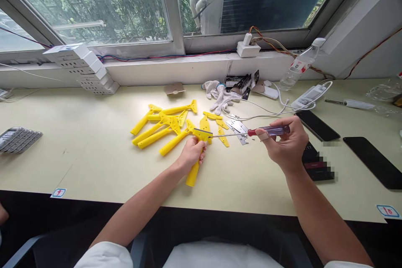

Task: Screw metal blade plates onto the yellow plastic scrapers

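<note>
My left hand (192, 153) is closed around the handle of a yellow scraper (192, 174), whose head carries a metal blade edge. In my right hand (289, 144) is a screwdriver (272, 130) with a clear purplish handle and red collar. Its thin shaft points left, and the tip meets the scraper's head. Several more yellow scraper handles (153, 138) lie on the table just left of my left hand. Loose yellow plates (222, 135) and a pile of flat metal blades (236, 127) rest behind the screwdriver shaft.
White gloves (218, 94), black packets (243, 83) and a cardboard piece (174, 88) lie toward the window. Two phones (317, 125) and a power strip (309, 96) are at right, near a bottle (300, 67). White boxes (94, 71) are stacked at the back left.
</note>
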`<state>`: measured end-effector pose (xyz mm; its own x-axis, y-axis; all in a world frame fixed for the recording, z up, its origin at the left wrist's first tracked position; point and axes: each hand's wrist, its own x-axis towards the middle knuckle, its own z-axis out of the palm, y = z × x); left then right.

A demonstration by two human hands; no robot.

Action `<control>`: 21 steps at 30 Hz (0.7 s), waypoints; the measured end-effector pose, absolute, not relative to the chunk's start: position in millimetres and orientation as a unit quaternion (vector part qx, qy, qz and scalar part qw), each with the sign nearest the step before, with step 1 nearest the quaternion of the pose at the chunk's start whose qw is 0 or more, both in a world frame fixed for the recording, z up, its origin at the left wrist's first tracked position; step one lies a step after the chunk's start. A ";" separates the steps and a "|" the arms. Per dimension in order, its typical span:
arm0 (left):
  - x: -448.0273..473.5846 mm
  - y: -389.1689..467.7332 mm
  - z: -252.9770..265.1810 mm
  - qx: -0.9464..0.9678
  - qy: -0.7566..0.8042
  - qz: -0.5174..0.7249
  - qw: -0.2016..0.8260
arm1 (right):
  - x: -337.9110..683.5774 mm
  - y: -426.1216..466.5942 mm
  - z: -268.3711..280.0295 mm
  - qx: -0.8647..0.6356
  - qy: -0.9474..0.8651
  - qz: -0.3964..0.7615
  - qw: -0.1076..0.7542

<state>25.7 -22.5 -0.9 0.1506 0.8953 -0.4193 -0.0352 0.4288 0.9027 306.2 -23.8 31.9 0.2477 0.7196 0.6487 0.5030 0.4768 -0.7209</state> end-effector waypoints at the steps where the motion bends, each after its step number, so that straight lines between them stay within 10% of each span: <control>1: 25.7 -22.4 -1.0 0.395 0.544 0.360 0.647 | 305.9 -23.9 32.0 -0.514 -0.600 0.094 0.606; 21: 25.5 -22.1 -2.3 0.402 0.536 0.360 0.649 | 302.2 -23.3 37.3 -0.569 -0.545 0.099 0.607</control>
